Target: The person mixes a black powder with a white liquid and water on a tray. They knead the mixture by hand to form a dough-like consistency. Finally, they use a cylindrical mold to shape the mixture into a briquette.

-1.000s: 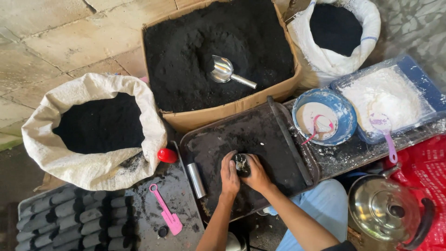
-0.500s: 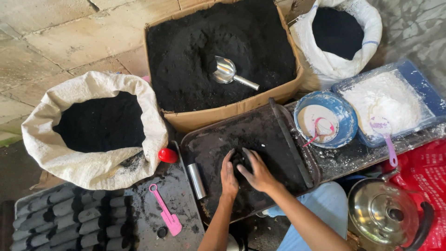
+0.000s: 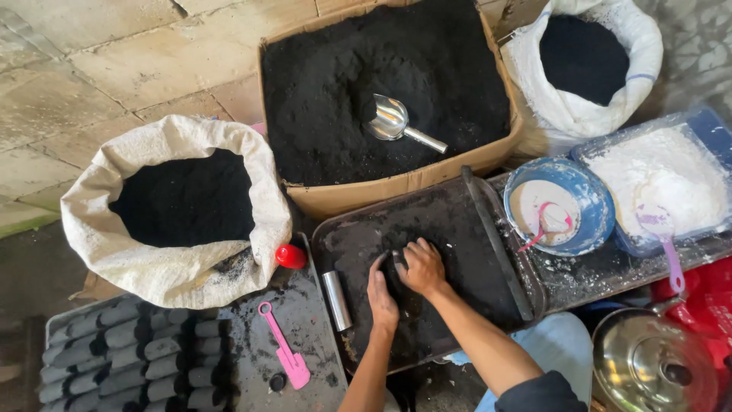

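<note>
— Stone paving (image 3: 114, 61) behind, pale and worn, seen from the head camera. Nearer, a cardboard box (image 3: 396, 187) full of black powder, with a metal scoop (image 3: 393, 122) lying in it.

— And beside the box?

— Two white sacks of the same black powder: one (image 3: 171, 259) to the left, one (image 3: 602, 99) at upper right. Just below the left sack, a small red cap (image 3: 290, 256).

— Hands?

— Both down on a dark metal tray (image 3: 457, 229), dusted black. Left hand (image 3: 381, 294) flat-ish, fingers (image 3: 376, 267) stretched forward and resting on the tray. Right hand (image 3: 422, 267) just beside it, fingers (image 3: 402, 259) curled down over a small dark lump (image 3: 397, 263) of the black stuff, touching it. Hard to tell whether closed round it or only pressing; mostly hidden.

— Left of the tray?

— A short metal tube (image 3: 336, 300) lying along the edge, then a pink scoop (image 3: 284, 355) on a sooty board, then rows of dark grey cylinders (image 3: 130, 358) at lower left.

— Right side?

— A blue bowl (image 3: 591, 221) with white paste and a pink spoon (image 3: 543, 227) in it. Next to that, a blue tub (image 3: 713, 126) heaped with white powder, a lilac scoop (image 3: 663, 233) at its near rim. Lower right, a shiny steel kettle lid (image 3: 652, 366).
</note>
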